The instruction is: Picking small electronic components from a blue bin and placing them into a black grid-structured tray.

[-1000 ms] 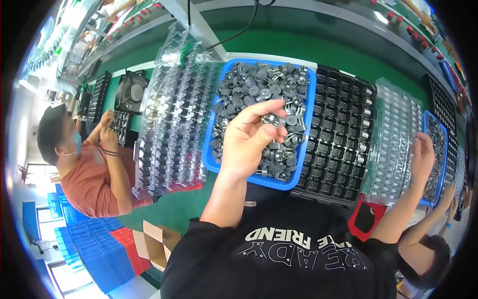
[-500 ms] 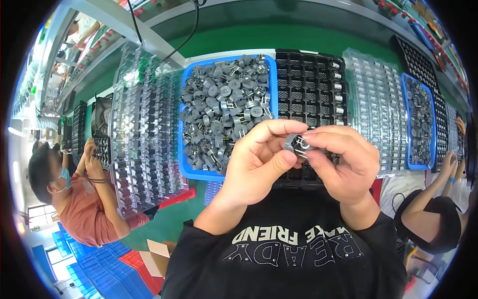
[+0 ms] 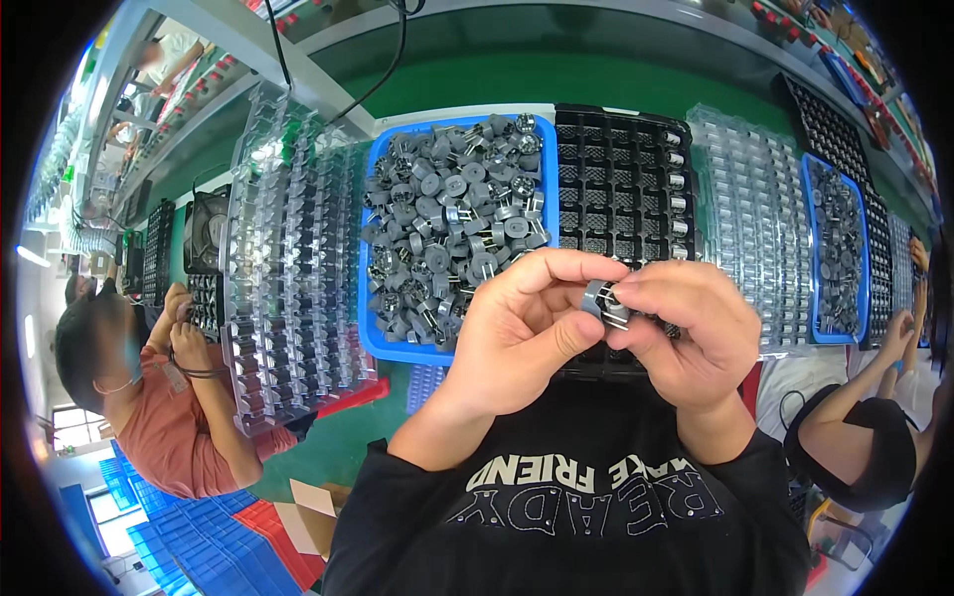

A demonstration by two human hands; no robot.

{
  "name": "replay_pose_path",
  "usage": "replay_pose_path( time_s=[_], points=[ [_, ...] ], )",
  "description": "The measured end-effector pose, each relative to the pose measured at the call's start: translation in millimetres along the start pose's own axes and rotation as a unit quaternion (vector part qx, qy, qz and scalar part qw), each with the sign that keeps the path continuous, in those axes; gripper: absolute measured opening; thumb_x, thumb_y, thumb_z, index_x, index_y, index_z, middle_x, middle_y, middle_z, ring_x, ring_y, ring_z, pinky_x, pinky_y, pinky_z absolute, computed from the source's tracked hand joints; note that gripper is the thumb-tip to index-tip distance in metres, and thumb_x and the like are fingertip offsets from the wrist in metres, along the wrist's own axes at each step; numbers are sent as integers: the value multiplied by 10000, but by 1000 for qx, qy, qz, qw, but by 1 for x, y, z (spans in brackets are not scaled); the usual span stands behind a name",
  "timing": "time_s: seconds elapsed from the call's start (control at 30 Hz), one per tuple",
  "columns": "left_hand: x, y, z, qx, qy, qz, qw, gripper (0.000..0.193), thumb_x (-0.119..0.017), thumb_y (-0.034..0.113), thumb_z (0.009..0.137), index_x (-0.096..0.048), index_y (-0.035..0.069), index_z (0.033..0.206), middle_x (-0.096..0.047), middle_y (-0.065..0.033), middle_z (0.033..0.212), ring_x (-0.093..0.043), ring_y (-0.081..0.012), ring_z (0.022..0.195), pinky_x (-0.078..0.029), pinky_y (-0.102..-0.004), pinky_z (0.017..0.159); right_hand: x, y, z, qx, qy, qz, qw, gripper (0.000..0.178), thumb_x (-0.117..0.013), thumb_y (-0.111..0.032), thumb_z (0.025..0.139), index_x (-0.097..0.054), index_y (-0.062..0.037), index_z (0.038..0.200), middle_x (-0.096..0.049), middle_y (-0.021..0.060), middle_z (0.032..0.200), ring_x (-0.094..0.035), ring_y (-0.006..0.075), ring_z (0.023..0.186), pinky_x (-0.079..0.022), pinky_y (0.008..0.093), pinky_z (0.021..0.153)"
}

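Between my hands, above the near part of the black tray (image 3: 608, 189), is a small round grey part (image 3: 596, 296) with metal pins pointing to the right. My left hand (image 3: 517, 333) pinches its rim between thumb and forefinger. From the other side my right hand (image 3: 696, 323) closes its thumb and fingertips on the pin side. Fingers hide much of the part. Just beyond my left hand, a blue bin (image 3: 366, 318) holds a heap of similar grey pinned parts (image 3: 437, 219). Silver cylindrical pieces (image 3: 677, 181) fill the tray's right column.
Clear plastic trays (image 3: 288, 268) are at the left, and another clear tray (image 3: 750, 219) with silver pieces is at the right. Farther right is a second blue bin (image 3: 863, 248). A person in an orange shirt (image 3: 184, 422) works at left, another person (image 3: 860, 427) at right.
Both hands and the part have shifted slightly to the right. The part is turned a little, showing its side and pins more clearly. Both hands keep their grip.
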State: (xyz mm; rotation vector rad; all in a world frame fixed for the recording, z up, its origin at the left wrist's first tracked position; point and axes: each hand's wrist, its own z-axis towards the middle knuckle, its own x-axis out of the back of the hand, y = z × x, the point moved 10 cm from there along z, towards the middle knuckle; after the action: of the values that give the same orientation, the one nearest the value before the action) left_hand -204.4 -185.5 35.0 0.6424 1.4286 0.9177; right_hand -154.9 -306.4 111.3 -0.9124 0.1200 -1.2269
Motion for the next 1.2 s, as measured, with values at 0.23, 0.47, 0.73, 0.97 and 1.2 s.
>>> replay_pose_path(
  time_s=[0.23,0.47,0.73,0.97,1.2],
  points=[
    [2,-1,-1,4,-3,6,1000,433,-745,126,930,-562,-73,1267,-661,-135,1204,-661,-166,1062,-539,-291,915,-1,1,-4,10,9,7,1000,286,-870,-90,742,-742,-12,985,-722,111,957,-703,224,840,-582,296,705],
    [8,-2,-3,6,3,8,1000,418,-780,111,895,-601,-71,1226,-651,-148,1214,-635,-207,1132,-513,-325,972,-6,-4,-6,18,-12,-30,999,259,-842,-83,768,-736,1,989,-711,123,944,-702,247,813,-587,317,676],
    [15,-11,-12,-10,9,28,1000,419,-795,84,875,-608,-72,1216,-630,-157,1224,-637,-211,1093,-504,-345,981,-13,-6,-11,32,-27,-48,998,264,-845,-71,757,-740,3,987,-709,123,930,-700,245,790,-582,320,664],
    [21,-23,-19,-72,47,123,989,363,-778,-26,853,-608,-61,1172,-602,-149,1203,-647,-197,1065,-570,-306,918,-21,48,-41,-133,-28,121,983,145,-770,52,757,-677,2,856,-698,129,927,-672,211,827,-521,296,727],
    [71,34,0,-109,165,682,704,453,-814,31,730,-692,55,1165,-678,-129,1096,-671,-266,907,-547,-372,773,-5,102,3,-115,-55,-103,986,68,-712,-30,818,-648,-22,840,-663,101,852,-656,255,791,-524,345,718]
  ],
)
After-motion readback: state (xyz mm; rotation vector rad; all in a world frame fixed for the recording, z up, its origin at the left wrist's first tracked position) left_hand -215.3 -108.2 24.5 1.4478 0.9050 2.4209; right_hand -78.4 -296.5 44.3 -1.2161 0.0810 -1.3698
